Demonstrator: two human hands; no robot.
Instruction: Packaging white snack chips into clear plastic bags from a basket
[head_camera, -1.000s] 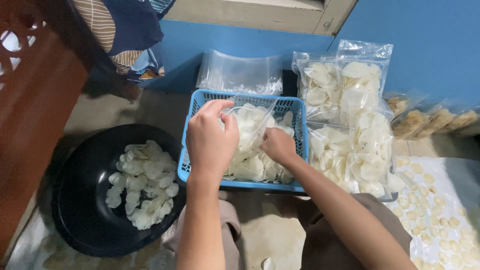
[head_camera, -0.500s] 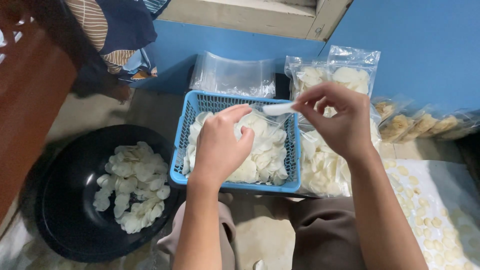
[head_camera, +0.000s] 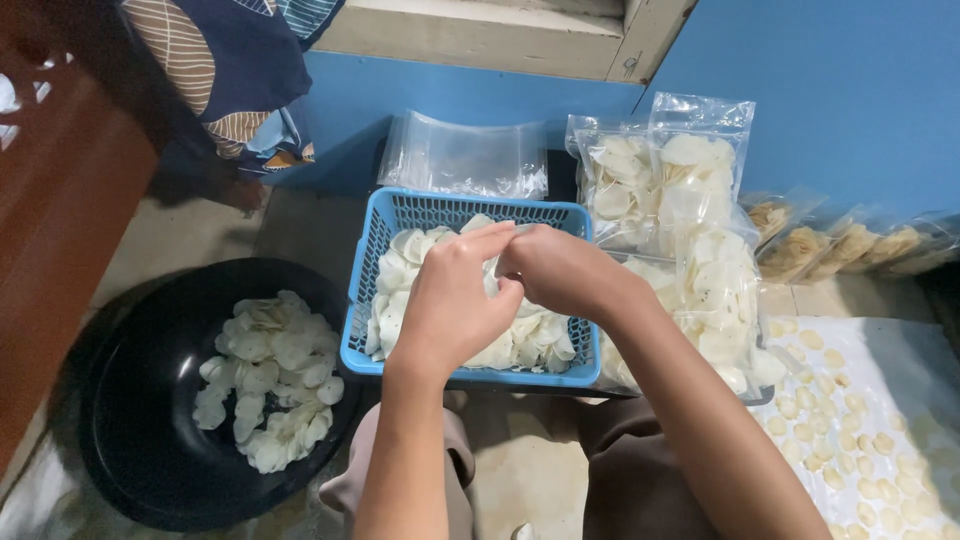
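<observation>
Meeting over the blue basket (head_camera: 372, 262), both hands work close together above the heap of white chips (head_camera: 400, 275) that fills it. The left hand (head_camera: 452, 305) has its fingers (head_camera: 478, 243) curled down and pinched, and the right hand (head_camera: 560, 270) presses in against them from the other side. Between them a scrap of clear plastic seems to show, most likely the mouth of a small bag, but the hands hide nearly all of it, so I cannot tell how much it holds or whether it is sealed. Holding it directly over the basket makes sense as a judgement: anything that slips falls back into the heap and not onto the floor.

To the left, a black basin (head_camera: 130, 420) sits on the floor with a second, looser pile of chips (head_camera: 268, 375), within easy reach of the left arm. Behind the basket a stack of empty clear bags (head_camera: 462, 155) leans against the blue wall (head_camera: 850, 90). To the right, filled bags of chips (head_camera: 690, 190) stand upright against that wall, well apart from the basin. Small round pieces lie spread on a white sheet (head_camera: 900, 350) at lower right.
</observation>
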